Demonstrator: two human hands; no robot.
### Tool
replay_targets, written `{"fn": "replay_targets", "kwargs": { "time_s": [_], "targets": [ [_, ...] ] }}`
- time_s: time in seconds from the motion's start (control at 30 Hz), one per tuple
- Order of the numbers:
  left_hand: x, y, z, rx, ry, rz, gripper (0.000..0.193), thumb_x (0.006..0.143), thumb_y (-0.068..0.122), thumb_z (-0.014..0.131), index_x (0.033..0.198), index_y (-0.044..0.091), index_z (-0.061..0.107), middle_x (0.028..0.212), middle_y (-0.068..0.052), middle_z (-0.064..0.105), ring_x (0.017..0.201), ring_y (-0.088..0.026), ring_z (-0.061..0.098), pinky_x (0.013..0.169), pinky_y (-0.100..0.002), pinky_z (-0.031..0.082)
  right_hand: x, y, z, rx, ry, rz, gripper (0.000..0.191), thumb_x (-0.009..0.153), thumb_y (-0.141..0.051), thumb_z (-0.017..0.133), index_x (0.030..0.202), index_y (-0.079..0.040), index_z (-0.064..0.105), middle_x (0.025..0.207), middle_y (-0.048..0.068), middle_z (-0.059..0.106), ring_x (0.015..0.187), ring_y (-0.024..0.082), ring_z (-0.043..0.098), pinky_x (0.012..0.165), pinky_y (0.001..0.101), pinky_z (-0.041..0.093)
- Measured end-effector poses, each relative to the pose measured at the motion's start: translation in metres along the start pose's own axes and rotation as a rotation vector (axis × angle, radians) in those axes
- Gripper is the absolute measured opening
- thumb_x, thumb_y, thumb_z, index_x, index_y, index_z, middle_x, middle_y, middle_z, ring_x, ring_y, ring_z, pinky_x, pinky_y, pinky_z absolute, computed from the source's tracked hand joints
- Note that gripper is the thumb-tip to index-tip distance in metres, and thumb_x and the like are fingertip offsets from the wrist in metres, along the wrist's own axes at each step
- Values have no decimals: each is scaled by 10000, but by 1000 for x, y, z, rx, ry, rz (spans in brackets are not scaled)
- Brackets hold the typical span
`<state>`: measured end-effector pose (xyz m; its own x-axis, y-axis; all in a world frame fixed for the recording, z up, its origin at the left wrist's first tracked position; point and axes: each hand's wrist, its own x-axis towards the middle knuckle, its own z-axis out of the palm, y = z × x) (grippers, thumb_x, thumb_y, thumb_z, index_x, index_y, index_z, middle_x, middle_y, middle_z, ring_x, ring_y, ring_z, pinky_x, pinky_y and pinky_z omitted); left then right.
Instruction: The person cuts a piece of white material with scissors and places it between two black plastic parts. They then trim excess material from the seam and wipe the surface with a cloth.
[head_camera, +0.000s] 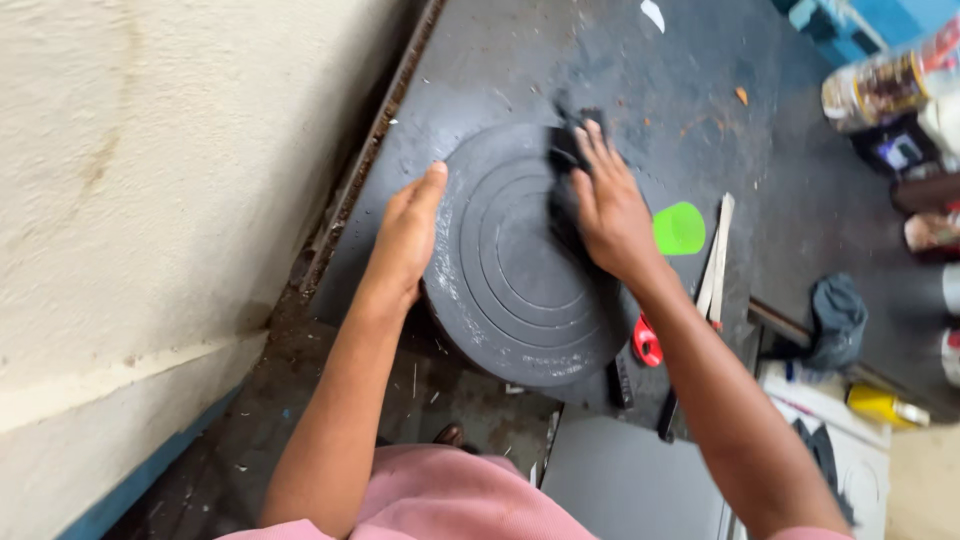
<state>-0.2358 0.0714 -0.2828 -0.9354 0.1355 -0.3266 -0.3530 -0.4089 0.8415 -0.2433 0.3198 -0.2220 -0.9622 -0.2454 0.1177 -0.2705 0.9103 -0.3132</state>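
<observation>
Wiping looks to be the step in hand: the right hand lies fingers-spread and palm-down on a dark crumpled cloth, pressing it against the upper right part of a round dark-grey disc with raised concentric rings. The disc sits tilted on the near edge of a dark, grimy metal worktable, overhanging it slightly toward the person. The left hand is flat and open against the disc's left rim, fingers together, steadying it rather than gripping.

Pale dusty streaks show along the left and lower edges of the disc (the grooves nearer the cloth look cleaner), so I judge the work partly done. The next stroke would call for firm pressure following the rings while the left hand braces the rim, since the disc overhangs and could slip off.
</observation>
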Motion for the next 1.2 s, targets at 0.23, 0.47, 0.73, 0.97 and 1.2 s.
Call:
{"fn": "replay_targets", "kwargs": {
  "time_s": [0.23, 0.47, 0.73, 0.97, 1.2],
  "targets": [
    [12, -6, 0, -38, -73, 0, 679, 1005, 440, 496, 1413, -101, 530, 1460, -213, 590, 1381, -275, 536, 1152, -358, 381, -174, -40, -6, 92, -78, 212, 634, 952, -206, 505, 1489, 120, 426, 1585, 333, 358, 1484, 456, 292, 1172, 583, 193],
    [10, -11, -6, -77, -106, -45, 614, 1034, 412, 484, 1365, -97, 578, 1400, -209, 625, 1287, -261, 592, 1085, -362, 462, -59, -46, -1, -55, -119, -79, 587, 1078, -340, 449, 1494, 74, 425, 1687, 238, 253, 1557, 418, 248, 1238, 579, 207],
    [17, -10, -2, -272, -134, -109, 587, 1005, 420, 530, 1402, -12, 543, 1419, -183, 591, 1265, -262, 618, 1072, -390, 499, -6, -59, 38, 48, -25, -253, 647, 1042, -318, 496, 1545, 73, 383, 1627, 240, 331, 1530, 379, 284, 1237, 540, 215],
    [9, 9, 9, 123, -42, -109, 747, 985, 529, 490, 1388, -99, 534, 1433, -260, 607, 1302, -328, 610, 1111, -428, 468, -128, -92, -18, 226, -100, -389, 541, 983, -225, 540, 1462, 24, 523, 1590, 176, 441, 1494, 336, 393, 1223, 535, 261],
    [8, 14, 14, 328, 1, -92, 791, 1006, 567, 461, 1462, -80, 429, 1462, -242, 537, 1370, -289, 538, 1126, -384, 434, -116, -40, -12, 127, -122, -316, 434, 1004, -261, 564, 1339, 12, 596, 1606, 163, 439, 1503, 346, 365, 1204, 570, 275]
  ]
}}
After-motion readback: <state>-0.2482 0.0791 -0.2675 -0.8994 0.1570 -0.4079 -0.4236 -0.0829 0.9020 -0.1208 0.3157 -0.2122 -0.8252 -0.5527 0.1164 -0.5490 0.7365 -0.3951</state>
